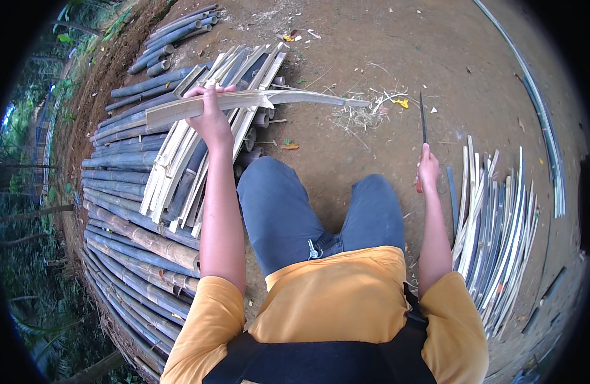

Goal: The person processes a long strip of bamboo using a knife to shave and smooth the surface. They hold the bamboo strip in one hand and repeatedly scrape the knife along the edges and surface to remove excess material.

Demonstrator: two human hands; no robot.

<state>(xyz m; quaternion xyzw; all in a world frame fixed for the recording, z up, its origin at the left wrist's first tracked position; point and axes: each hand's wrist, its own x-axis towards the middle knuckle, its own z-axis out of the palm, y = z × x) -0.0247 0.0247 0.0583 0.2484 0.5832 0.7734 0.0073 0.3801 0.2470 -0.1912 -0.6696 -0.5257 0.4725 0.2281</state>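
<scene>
Head view: at ten o'clock, the left hand point(212, 121) has its grip closed around a split bamboo piece point(243, 99), which stretches from ten to one o'clock. Near three, the right hand point(427, 168) grasps a knife point(424, 118), blade pointing toward twelve. Pale slats point(169, 174) lie across dark bamboo poles point(109, 174) toward nine; shavings point(359, 118) litter the ground at one; thin strips point(499, 233) lie between three and four.

Outdoor bamboo-working yard: dirt ground point(397, 45), stacked poles point(119, 160), split strips point(499, 237), trees point(36, 214) alongside.
</scene>
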